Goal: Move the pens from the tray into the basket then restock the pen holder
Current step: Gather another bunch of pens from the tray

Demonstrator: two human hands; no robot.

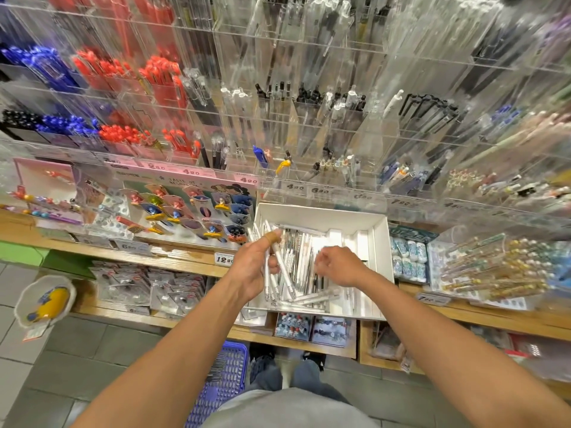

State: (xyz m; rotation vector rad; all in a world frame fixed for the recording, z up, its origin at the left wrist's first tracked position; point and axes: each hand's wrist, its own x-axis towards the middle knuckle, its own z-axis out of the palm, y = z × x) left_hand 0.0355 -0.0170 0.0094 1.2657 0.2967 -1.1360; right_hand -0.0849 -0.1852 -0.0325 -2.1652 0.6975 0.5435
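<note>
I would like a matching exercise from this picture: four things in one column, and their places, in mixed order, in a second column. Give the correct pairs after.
Things
1. left hand
2. right hand
3. blue basket
4. white tray

Places
A. on the floor, below the shelf, beside the person's feet
B. on the wooden shelf, under the clear pen holders
C. gripping a bunch of white pens above the tray
D. reaching down among the pens lying in the tray

Pairs: 1-C, 2-D, 3-A, 4-B
</note>
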